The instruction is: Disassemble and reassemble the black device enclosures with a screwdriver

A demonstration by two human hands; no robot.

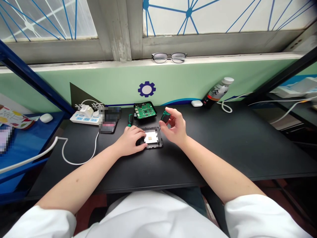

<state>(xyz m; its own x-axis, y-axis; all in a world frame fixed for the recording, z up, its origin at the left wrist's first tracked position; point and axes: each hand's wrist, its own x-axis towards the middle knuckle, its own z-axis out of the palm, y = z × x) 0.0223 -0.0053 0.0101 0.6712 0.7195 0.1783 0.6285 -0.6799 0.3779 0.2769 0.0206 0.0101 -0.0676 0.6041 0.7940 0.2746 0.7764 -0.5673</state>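
Observation:
My right hand [174, 127] grips the green and black handle of a screwdriver [165, 116], whose shaft slants down to the right side of a black casing half [160, 142]. Inside that casing lies a white metal plate [154, 138] with a small tan square on it. On the casing's left edge rests my left hand [132, 141], thumb and fingers apart, steadying it flat on the desk. Just behind, a green circuit board [146, 110] sits in another black casing half [155, 114]. A second green-handled screwdriver [130, 120] lies beyond my left fingers, its tip hidden.
At the left are a white power strip [85, 118] with plugs, a phone [111, 120] and a white cable [76, 163]. A dark drink bottle [218, 92] and a white earbud case [196, 103] stand at the back right. Glasses [169, 58] rest on the sill.

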